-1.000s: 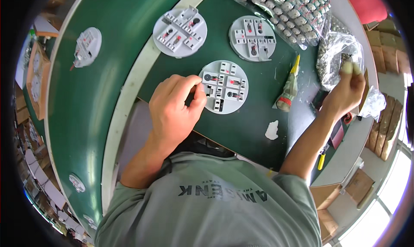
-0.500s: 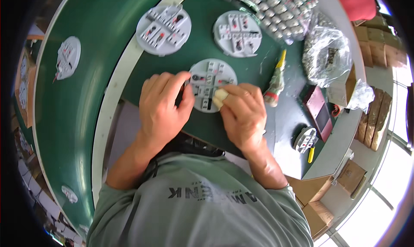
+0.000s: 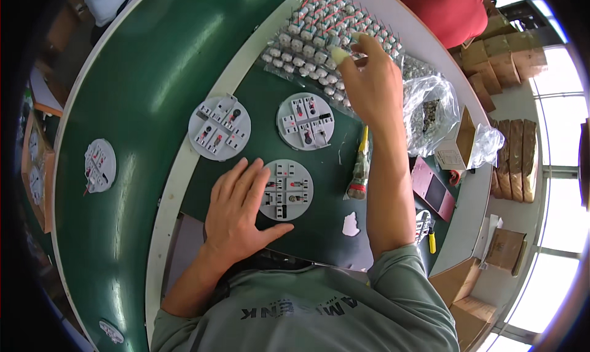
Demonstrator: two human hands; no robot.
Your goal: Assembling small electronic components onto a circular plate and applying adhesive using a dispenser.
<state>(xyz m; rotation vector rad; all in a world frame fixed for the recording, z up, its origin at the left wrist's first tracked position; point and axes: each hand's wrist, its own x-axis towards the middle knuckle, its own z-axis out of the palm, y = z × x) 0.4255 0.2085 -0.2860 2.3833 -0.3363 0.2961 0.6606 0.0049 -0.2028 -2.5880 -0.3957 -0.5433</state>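
Left hand (image 3: 236,212): fingers spread, hiding left edge of grey disc (image 3: 287,191), frame centre.
Right hand (image 3: 375,78): over silver parts (image 3: 307,49), upper frame; grip unclear.

One head-worn fisheye view looks steeply down over the grey-green fabric T-shirt (image 3: 289,330) at bottom centre, near enough that the bare left hand (image 3: 236,213) and bare right hand (image 3: 372,84) show large. The glossy green surface (image 3: 144,127) bows along the left; bright windows (image 3: 560,134) enter far right.

Large dark lettering (image 3: 298,310) stands upside down across the grey-green shirt (image 3: 289,333), though some letters seem blurred.
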